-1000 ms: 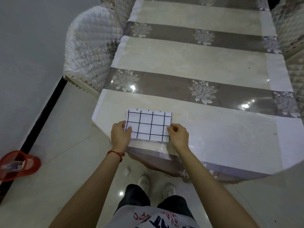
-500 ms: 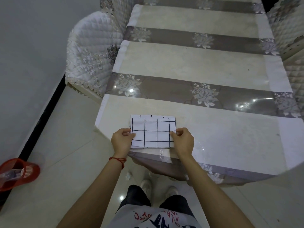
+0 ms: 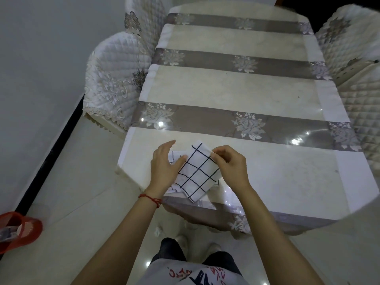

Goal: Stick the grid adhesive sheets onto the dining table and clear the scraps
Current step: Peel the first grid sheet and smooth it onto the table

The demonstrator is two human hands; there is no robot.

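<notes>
A white grid adhesive sheet (image 3: 198,173) with black lines is turned diamond-wise near the front left corner of the dining table (image 3: 277,177). More grid sheets (image 3: 173,189) lie flat beneath it. My right hand (image 3: 230,163) pinches the top sheet's far corner between thumb and fingers. My left hand (image 3: 163,165) lies flat on the sheet's left side with fingers spread, pressing it down. The table carries a striped floral cloth under clear plastic.
Quilted chair covers flank the table at left (image 3: 115,79) and right (image 3: 353,64). A red basket (image 3: 18,231) sits on the tiled floor at far left. A small white scrap (image 3: 157,231) lies on the floor by my feet. A grey wall runs along the left.
The top grid sheet has been rotated from square to diamond-wise. My right hand moved up to pinch its far corner; my left hand shifted onto its left side.
</notes>
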